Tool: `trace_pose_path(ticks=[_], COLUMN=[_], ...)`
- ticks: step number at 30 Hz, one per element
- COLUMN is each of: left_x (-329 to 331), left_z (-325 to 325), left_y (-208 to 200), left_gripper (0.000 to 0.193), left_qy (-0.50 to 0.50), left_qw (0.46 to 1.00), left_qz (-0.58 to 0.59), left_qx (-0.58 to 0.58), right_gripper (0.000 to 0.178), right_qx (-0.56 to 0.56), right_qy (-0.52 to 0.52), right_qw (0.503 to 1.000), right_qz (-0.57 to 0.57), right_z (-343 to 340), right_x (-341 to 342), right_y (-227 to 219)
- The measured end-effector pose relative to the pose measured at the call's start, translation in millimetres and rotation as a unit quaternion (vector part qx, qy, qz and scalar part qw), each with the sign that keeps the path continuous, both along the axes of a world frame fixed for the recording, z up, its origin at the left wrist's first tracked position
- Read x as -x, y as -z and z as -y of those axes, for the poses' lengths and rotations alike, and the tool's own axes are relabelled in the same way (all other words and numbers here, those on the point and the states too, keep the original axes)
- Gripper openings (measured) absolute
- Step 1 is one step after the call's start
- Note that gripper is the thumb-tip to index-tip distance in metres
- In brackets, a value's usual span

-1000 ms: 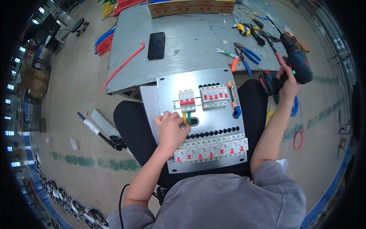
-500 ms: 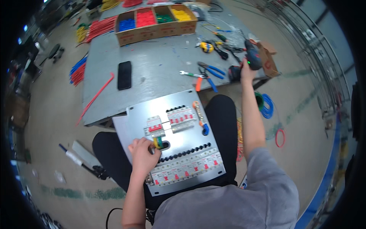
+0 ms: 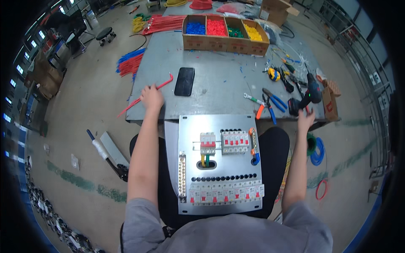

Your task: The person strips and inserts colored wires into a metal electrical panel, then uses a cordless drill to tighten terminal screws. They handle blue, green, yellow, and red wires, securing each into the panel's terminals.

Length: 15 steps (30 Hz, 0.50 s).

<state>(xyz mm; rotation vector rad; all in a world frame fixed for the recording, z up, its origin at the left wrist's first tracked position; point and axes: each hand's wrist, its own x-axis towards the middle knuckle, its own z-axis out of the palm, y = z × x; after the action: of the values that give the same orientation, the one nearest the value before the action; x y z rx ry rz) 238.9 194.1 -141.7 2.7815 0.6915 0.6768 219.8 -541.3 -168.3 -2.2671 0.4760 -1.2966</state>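
Observation:
My left hand (image 3: 152, 98) is at the table's near left with its fingers closed around a red wire (image 3: 164, 82) that has a hooked end. At the table's right edge my right hand (image 3: 305, 120) is beside the handle of a cordless drill (image 3: 312, 89), fingers apart; whether they still touch it is hard to see. Across my lap lies a metal mounting plate (image 3: 232, 168) bearing a row of circuit breakers (image 3: 225, 193), two smaller breaker groups (image 3: 235, 141) above, a brass terminal strip (image 3: 182, 175) at its left, and yellow and green wires (image 3: 205, 160) entering an oval hole.
A black phone (image 3: 184, 82) lies right of the red wire. Pliers (image 3: 275, 99), cutters (image 3: 266, 107) and a yellow tape measure (image 3: 274, 74) are near the drill. A divided cardboard box (image 3: 225, 44) of coloured caps stands farther back, with red wire bundles (image 3: 164, 24) beside it.
My left hand has left the plate's oval hole and reached forward to the red wire, which has turned slightly. My right hand has loosened from the drill and drawn back below it. The view has shifted.

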Motion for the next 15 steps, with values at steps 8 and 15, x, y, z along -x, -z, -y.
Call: trace_pose_path(ticks=[8,15], left_x=[-3,31], left_z=[-15,42], left_y=[4,-97], left_gripper=[0.021,0.017], left_qy=[0.051,0.129], left_qw=[0.996,0.951], left_qz=[-0.026,0.277], left_qx=[-0.073,0.040], right_gripper=[0.043,0.027], right_qx=[-0.385,-0.360], right_qy=[-0.072,-0.181], right_qw=[0.920,0.913], right_qz=[0.001,0.060], right_z=[-33,-79], right_x=[200,209], right_y=[87,-16])
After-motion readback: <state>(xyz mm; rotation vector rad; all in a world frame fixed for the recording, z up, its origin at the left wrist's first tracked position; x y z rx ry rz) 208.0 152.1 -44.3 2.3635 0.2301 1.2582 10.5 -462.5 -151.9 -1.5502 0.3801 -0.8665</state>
